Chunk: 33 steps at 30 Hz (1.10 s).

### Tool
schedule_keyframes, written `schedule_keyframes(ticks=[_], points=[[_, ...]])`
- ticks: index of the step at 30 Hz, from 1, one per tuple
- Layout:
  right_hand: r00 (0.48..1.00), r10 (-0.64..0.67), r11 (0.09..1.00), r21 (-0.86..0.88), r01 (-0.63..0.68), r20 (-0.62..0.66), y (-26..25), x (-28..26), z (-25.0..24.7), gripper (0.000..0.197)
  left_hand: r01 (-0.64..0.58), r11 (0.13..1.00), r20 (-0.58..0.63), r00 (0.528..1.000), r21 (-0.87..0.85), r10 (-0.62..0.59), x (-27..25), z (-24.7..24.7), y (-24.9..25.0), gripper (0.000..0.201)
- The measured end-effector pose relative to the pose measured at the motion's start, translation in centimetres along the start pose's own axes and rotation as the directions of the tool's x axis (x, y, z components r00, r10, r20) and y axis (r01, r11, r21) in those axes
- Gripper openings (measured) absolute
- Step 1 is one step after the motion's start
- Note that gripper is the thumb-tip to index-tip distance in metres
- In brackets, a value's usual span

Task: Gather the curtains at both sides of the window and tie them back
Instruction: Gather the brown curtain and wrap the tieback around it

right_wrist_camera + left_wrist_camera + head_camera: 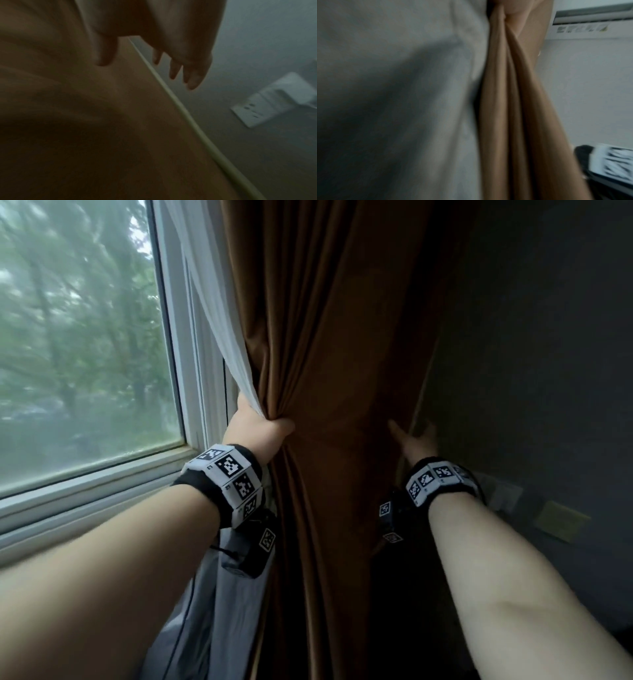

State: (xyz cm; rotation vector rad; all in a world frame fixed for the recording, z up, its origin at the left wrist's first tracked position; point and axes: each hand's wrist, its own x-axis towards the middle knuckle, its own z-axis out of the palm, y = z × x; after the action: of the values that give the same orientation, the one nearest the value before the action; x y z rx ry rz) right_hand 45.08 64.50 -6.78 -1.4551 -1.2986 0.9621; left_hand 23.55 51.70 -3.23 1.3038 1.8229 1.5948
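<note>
A brown curtain hangs bunched at the right side of the window, with a white sheer curtain against its left edge. My left hand grips both fabrics at the bunch's left side, thumb across the brown folds; the sheer fills the left wrist view. My right hand reaches along the brown curtain's right edge with straight fingers, thumb on the brown cloth, fingers beyond the pale hem by the wall. It holds nothing.
The white window frame and sill run at the left. A dark wall stands right of the curtain, with a white socket plate and a yellowish note. An air conditioner is mounted high on a wall.
</note>
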Motion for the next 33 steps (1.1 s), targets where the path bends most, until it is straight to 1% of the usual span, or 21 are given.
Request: schedule_keyframes(ticks=[1,3,6,7,8,9,10,11,13,15,18,19,21,22,24,25,27,28,29,30,33], points=[[0.997,0.073,0.997,0.025,-0.074,0.032,-0.1,1.0,-0.1,0.101,-0.002,1.000,-0.010,1.000,-0.003,0.001,0.1,0.1,-0.1,0.073],[0.981,0.137,0.988,0.051,-0.145,0.135,-0.2,2.9,0.1,0.110,-0.004,1.000,-0.027,1.000,0.001,0.004,0.4,0.3,-0.1,0.076],[0.945,0.103,0.993,0.027,-0.117,0.311,-0.6,4.1,2.4,0.120,0.008,1.000,-0.054,0.999,0.023,-0.007,0.9,0.5,-0.3,0.072],[0.920,0.085,0.991,0.060,-0.116,0.382,-0.6,3.9,3.3,0.116,0.020,0.999,-0.062,0.998,0.025,-0.018,1.1,0.5,-0.3,0.071],[0.895,0.055,0.991,0.088,-0.104,0.442,-0.6,3.9,4.3,0.103,0.032,0.999,-0.071,0.997,0.024,-0.030,1.2,0.6,-0.3,0.070],[0.886,0.034,0.994,0.076,-0.078,0.462,-0.6,3.8,5.1,0.082,0.039,0.999,-0.082,0.996,0.021,-0.037,1.3,0.6,-0.4,0.070],[0.888,0.016,0.998,0.042,-0.039,0.459,-0.6,3.5,5.7,0.064,0.043,0.999,-0.094,0.995,0.019,-0.041,1.4,0.7,-0.4,0.070],[0.898,0.003,1.000,0.003,-0.005,0.440,-0.7,3.3,6.2,0.055,0.043,0.999,-0.104,0.994,0.015,-0.042,1.5,0.7,-0.4,0.070],[0.906,-0.032,0.997,-0.047,0.057,0.422,-0.5,3.6,6.8,0.053,0.040,0.999,-0.113,0.993,0.009,-0.039,1.7,0.7,-0.4,0.069],[0.924,-0.060,0.996,-0.033,0.078,0.378,-0.2,3.8,6.4,0.049,0.041,0.999,-0.120,0.992,0.016,-0.039,1.8,0.7,-0.4,0.067],[0.978,-0.075,0.997,0.007,0.075,0.195,0.7,4.8,4.0,0.028,0.045,0.999,-0.123,0.991,0.012,-0.043,1.7,0.8,-0.5,0.066],[0.982,-0.075,0.997,-0.015,0.079,0.175,1.2,5.0,3.2,0.023,0.044,0.999,-0.123,0.991,0.007,-0.043,1.7,0.8,-0.6,0.066],[0.975,-0.062,0.995,-0.063,0.077,0.215,1.7,4.8,2.2,0.020,0.042,0.999,-0.109,0.993,0.006,-0.041,1.7,0.8,-0.6,0.068],[0.969,-0.042,0.995,-0.079,0.063,0.244,2.0,4.6,2.3,0.026,0.039,0.999,-0.106,0.994,0.011,-0.038,1.7,0.7,-0.7,0.068],[0.967,-0.013,0.992,-0.120,0.045,0.256,2.0,4.6,3.5,0.054,0.032,0.999,-0.089,0.996,0.011,-0.031,1.5,0.6,-0.7,0.069],[0.974,-0.003,0.988,-0.150,0.038,0.227,1.8,4.6,4.1,0.066,0.023,1.000,-0.082,0.996,0.010,-0.022,1.4,0.5,-0.7,0.069],[0.997,0.005,0.984,-0.180,0.008,0.073,1.6,5.4,4.3,0.078,0.019,1.000,-0.067,0.998,0.012,-0.018,1.3,0.4,-0.8,0.072],[1.000,-0.002,0.990,-0.140,0.004,0.015,1.6,5.8,3.9,0.090,0.024,1.000,-0.064,0.998,0.016,-0.023,1.3,0.3,-0.8,0.074],[1.000,-0.002,0.996,-0.087,0.000,-0.019,1.7,6.1,3.3,0.103,0.034,0.999,-0.066,0.997,0.018,-0.033,1.3,0.3,-0.7,0.074],[0.999,0.006,0.999,-0.047,-0.007,-0.034,1.6,6.4,2.7,0.112,0.044,0.999,-0.072,0.997,0.021,-0.042,1.4,0.3,-0.6,0.073],[0.999,0.044,0.999,-0.005,-0.044,0.001,1.0,7.6,1.3,0.113,0.052,0.998,-0.091,0.995,0.024,-0.050,1.5,0.5,-0.6,0.068]])
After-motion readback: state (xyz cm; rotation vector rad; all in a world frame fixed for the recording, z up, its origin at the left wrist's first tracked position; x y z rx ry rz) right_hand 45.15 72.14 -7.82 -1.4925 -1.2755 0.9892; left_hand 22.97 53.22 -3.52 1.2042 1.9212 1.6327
